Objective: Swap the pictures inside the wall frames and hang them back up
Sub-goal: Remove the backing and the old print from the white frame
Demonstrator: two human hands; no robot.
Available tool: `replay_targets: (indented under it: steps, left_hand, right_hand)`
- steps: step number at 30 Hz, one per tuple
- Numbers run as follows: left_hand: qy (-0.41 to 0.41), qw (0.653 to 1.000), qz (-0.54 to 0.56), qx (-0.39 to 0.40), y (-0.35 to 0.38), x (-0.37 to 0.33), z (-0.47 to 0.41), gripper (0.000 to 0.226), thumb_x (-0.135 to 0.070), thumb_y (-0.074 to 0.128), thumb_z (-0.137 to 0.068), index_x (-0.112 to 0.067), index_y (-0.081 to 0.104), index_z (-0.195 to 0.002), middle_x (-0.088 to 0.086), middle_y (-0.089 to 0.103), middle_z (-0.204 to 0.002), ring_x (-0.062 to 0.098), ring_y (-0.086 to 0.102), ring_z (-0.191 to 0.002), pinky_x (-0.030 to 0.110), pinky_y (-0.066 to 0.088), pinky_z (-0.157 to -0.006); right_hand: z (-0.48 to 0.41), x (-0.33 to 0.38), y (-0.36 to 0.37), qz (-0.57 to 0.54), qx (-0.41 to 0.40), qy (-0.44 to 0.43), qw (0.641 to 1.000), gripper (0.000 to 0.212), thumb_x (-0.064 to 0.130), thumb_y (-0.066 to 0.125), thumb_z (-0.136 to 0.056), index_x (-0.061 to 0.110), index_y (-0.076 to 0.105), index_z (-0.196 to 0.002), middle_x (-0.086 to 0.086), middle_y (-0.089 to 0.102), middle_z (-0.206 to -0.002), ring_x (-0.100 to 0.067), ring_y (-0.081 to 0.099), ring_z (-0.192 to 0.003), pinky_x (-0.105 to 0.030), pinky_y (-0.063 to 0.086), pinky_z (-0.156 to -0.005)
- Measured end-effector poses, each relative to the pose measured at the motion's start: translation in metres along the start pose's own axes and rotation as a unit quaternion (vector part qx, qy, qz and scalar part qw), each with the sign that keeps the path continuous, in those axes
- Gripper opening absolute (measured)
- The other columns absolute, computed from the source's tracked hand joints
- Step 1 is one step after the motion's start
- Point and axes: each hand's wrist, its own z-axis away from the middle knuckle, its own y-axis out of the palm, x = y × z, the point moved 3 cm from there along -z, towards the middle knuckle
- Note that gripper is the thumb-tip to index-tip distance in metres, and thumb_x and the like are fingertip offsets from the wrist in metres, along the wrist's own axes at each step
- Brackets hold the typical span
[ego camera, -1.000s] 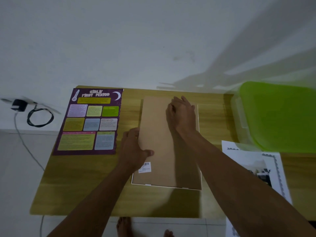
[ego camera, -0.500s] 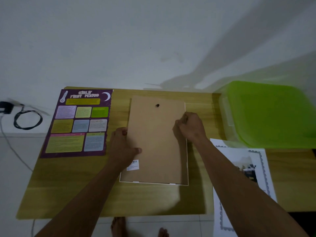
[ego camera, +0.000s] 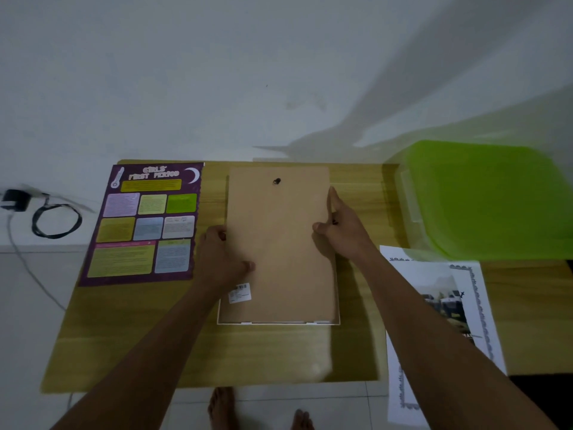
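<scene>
Frame: lies face down in the middle of the table, its long side running away from the person, the thin white rim showing along the near edge.
Backing: plain brown board, facing up, with a small dark hanger near the far end and a white barcode sticker near the left corner on the near side.
Left hand: grips the frame's left edge about halfway along; the thumb lies on the backing, and the fingers are curled down over the rim.
Right hand: holds the right edge opposite the left hand. The thumb presses on the backing, the forefinger is stretched straight along the edge toward the wall, and the other fingers are tucked in at the rim. Whether they reach under the frame I cannot tell.
Poster: purple, with coloured text boxes, flat on the table just left of the frame and not touching it.
Print: a white sheet with a patterned border and a dim picture, to the right of the frame, its near end hanging past the table edge.
Box: clear plastic with a green lid, on the far right of the table, close behind the print.
Charger: black, off to the left by the wall, with a coiled cable beside it.
Feet: bare, on the tiled floor at the table's near edge.
</scene>
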Motion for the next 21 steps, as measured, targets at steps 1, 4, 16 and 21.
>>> replay_targets:
  steps: [1, 4, 16, 21]
  left_hand:
    - [0.004, 1.000, 0.002, 0.001, -0.001, -0.001, 0.000, 0.092, -0.027, 0.089, -0.051, -0.018, 0.041, -0.129, 0.003, 0.047, -0.125, 0.026, 0.051, -0.110, 0.049, 0.051, -0.090]
    - [0.019, 1.000, 0.009, -0.008, -0.006, -0.003, 0.001, 0.082, -0.022, 0.086, -0.060, -0.015, 0.043, -0.129, 0.006, 0.050, -0.123, 0.027, 0.052, -0.108, 0.048, 0.052, -0.089]
    - [0.017, 0.999, -0.016, 0.031, -0.019, -0.004, 0.001, 0.071, -0.025, 0.087, -0.066, -0.015, 0.042, -0.120, 0.004, 0.057, -0.116, 0.025, 0.059, -0.101, 0.044, 0.053, -0.084]
    - [0.033, 0.998, -0.034, 0.033, -0.019, -0.009, 0.002, 0.068, -0.020, 0.087, -0.066, -0.012, 0.042, -0.117, 0.005, 0.058, -0.112, 0.024, 0.060, -0.098, 0.036, 0.049, -0.078]
  right_hand:
    - [0.003, 0.001, -0.001, 0.003, 0.012, 0.000, 1.000, 0.090, 0.008, 0.067, -0.089, 0.036, 0.014, -0.157, 0.005, 0.061, -0.134, -0.014, 0.059, -0.118, -0.034, 0.045, -0.106]
    - [0.012, 0.005, -0.003, -0.031, 0.016, 0.013, 0.999, 0.077, 0.005, 0.066, -0.091, 0.028, 0.024, -0.151, 0.010, 0.064, -0.110, -0.011, 0.063, -0.104, -0.028, 0.050, -0.089]
    - [0.031, 0.011, 0.004, -0.017, -0.036, -0.043, 0.998, 0.062, 0.020, 0.064, -0.096, 0.036, 0.035, -0.148, -0.012, 0.067, -0.108, -0.009, 0.059, -0.084, -0.029, 0.047, -0.087]
    - [0.037, 0.005, 0.008, -0.004, -0.061, -0.042, 0.997, 0.063, 0.021, 0.060, -0.098, 0.036, 0.031, -0.152, -0.028, 0.058, -0.124, -0.019, 0.058, -0.093, -0.026, 0.043, -0.090]
